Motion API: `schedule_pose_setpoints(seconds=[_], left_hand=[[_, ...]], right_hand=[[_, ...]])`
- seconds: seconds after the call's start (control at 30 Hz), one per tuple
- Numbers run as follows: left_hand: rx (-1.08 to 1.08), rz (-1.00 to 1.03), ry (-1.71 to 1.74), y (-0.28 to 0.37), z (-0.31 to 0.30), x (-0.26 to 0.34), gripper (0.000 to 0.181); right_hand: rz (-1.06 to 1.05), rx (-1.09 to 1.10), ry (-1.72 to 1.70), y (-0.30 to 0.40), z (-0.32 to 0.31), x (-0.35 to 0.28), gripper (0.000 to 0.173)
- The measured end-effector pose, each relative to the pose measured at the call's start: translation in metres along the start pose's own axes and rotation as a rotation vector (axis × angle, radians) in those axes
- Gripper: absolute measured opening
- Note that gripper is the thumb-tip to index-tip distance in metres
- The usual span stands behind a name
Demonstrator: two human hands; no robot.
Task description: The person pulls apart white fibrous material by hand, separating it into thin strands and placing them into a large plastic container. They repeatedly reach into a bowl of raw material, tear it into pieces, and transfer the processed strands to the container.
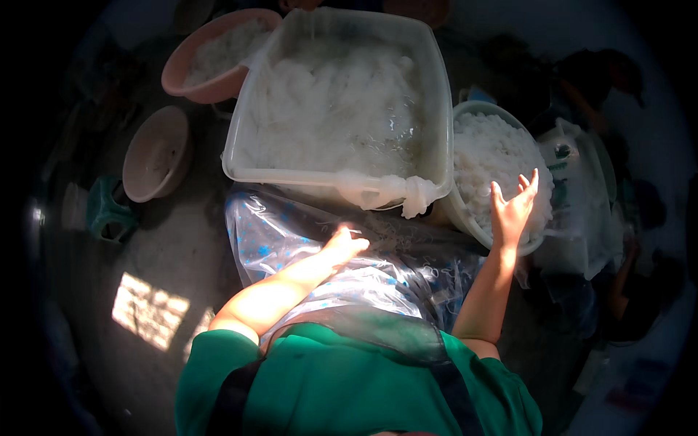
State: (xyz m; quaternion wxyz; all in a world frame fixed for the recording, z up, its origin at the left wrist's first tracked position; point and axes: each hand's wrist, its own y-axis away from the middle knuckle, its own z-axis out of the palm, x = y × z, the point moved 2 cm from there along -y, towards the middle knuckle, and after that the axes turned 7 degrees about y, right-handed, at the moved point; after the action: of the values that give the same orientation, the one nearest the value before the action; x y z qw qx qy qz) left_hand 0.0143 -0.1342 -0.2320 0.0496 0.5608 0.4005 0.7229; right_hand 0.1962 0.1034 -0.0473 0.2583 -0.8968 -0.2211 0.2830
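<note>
A big translucent plastic tub [338,177] stands in front of me, holding water and a white fluffy, stringy mass [338,109]. Some of that material hangs over its near rim. My left hand [344,245] is above my lap, over a clear plastic apron [262,234] with blue spots; a small pale thing shows at its fingertips, and its grip is unclear. To the right, my right hand [513,210] is raised with fingers apart, over a round pale basin [469,223] heaped with white clumps [485,147]. Nothing shows in that hand.
A pink basin [177,82] with white material stands at the upper left, and another pink basin [142,180] below it. A green plastic stool [112,212] is at the left. White plastic bags [578,201] lie right of the round basin. Other people sit at the right edge.
</note>
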Motion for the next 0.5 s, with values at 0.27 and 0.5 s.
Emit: schedule_pose_setpoints(seconds=[0.27, 0.5], left_hand=[[-0.098, 0.231, 0.423, -0.016, -0.017, 0.062, 0.046], [-0.417, 0.586, 1.158, 0.043, -0.086, 0.134, 0.023]], right_hand=[[0.075, -0.561, -0.507, 0.068, 0.053, -0.062, 0.020], [0.230, -0.512, -0.844, 0.064, 0.035, -0.041, 0.016]])
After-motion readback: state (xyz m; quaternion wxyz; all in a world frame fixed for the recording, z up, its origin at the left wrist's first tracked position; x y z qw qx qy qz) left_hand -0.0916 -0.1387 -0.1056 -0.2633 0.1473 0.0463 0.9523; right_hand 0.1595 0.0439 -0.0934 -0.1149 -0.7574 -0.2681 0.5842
